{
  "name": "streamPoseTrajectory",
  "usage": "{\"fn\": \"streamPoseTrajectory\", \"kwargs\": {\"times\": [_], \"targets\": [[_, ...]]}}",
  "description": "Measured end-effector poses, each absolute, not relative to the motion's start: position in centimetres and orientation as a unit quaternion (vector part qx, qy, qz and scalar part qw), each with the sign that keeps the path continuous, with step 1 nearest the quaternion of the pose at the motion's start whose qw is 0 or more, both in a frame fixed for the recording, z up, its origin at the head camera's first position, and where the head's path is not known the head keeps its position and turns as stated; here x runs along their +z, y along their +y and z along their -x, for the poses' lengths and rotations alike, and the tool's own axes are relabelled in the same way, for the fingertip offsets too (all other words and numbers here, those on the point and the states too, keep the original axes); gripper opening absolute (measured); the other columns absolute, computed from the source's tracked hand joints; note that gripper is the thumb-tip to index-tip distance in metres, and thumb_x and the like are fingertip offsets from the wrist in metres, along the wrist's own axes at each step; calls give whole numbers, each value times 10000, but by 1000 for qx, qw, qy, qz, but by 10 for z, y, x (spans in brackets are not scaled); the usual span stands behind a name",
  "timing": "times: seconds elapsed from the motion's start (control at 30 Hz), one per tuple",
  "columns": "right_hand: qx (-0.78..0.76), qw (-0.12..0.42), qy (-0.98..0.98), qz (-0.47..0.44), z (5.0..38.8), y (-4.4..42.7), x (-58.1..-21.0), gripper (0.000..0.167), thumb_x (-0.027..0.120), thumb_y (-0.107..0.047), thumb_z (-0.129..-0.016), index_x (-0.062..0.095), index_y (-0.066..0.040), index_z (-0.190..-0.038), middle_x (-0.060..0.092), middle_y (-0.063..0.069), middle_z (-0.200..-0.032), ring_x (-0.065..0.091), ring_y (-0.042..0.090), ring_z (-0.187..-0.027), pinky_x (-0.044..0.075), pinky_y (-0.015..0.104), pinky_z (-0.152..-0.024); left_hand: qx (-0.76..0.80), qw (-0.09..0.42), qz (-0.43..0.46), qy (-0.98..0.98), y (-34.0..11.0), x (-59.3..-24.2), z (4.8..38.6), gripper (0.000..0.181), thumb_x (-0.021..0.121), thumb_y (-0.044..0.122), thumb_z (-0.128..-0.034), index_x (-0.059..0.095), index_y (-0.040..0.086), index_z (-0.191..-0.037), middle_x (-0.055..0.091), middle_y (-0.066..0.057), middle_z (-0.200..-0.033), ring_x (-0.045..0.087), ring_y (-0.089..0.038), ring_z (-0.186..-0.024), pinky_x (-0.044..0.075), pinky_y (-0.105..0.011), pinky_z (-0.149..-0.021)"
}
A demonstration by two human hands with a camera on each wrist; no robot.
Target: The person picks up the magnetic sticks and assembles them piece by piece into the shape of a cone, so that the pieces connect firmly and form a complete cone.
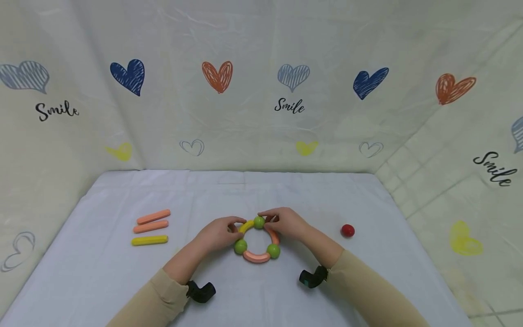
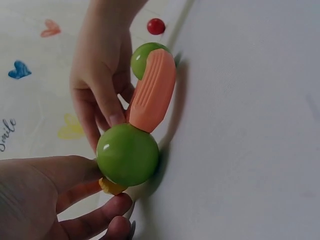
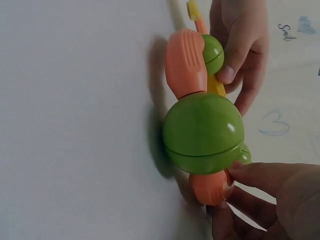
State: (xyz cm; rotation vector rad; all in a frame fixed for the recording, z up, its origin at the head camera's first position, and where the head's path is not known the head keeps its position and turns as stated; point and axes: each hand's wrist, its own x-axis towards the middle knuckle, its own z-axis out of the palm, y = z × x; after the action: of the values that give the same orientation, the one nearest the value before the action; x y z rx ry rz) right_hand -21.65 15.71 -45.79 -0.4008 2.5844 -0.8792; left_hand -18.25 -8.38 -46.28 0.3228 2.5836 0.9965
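Observation:
A ring of toy building pieces lies on the cloth, made of green balls (image 1: 273,250) joined by curved rods. My left hand (image 1: 218,232) pinches the yellow curved rod (image 1: 247,225) on the ring's left side, near the left green ball (image 2: 128,154). My right hand (image 1: 288,222) grips the orange curved rod (image 3: 212,188) on the right, with its index finger at the top green ball (image 1: 259,222). Another orange curved rod (image 1: 256,257) closes the near side, touched by neither hand. Fingers partly cover both held rods.
Left of the ring lie two straight orange rods (image 1: 151,226) and a straight yellow rod (image 1: 149,240). A red ball (image 1: 348,230) sits to the right. White cloth (image 1: 261,299) covers the table, and a heart-printed sheet (image 1: 253,122) hangs behind it.

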Motion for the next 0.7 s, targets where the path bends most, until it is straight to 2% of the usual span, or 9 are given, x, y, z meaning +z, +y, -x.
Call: {"fn": "streamPoseTrajectory", "kwargs": {"times": [0.13, 0.37, 0.7], "targets": [[-312, 206, 914, 154, 221, 155, -456, 360, 700, -194, -934, 685, -268, -1286, 658, -53, -1005, 587, 140, -850, 497, 294, -672, 348, 182, -126, 911, -85, -462, 181, 444, 720, 288, -906, 624, 234, -1337, 616, 39, -901, 546, -139, -783, 449, -344, -710], [-313, 211, 910, 171, 223, 156, -455, 358, 694, -178, -939, 681, -267, -1286, 661, -54, -1023, 593, 124, -869, 497, 286, -687, 348, 186, -124, 910, -85, -461, 180, 450, 728, 291, -903, 625, 235, -1337, 616, 38, -904, 545, -139, -780, 448, -341, -703], [-310, 218, 914, 146, 220, 163, -451, 350, 735, -287, -912, 696, -252, -1258, 651, -64, -999, 585, 143, -862, 509, 284, -690, 348, 174, -122, 913, -89, -460, 180, 443, 707, 297, -910, 623, 249, -1343, 632, 63, -901, 558, -119, -783, 458, -342, -720]]}}
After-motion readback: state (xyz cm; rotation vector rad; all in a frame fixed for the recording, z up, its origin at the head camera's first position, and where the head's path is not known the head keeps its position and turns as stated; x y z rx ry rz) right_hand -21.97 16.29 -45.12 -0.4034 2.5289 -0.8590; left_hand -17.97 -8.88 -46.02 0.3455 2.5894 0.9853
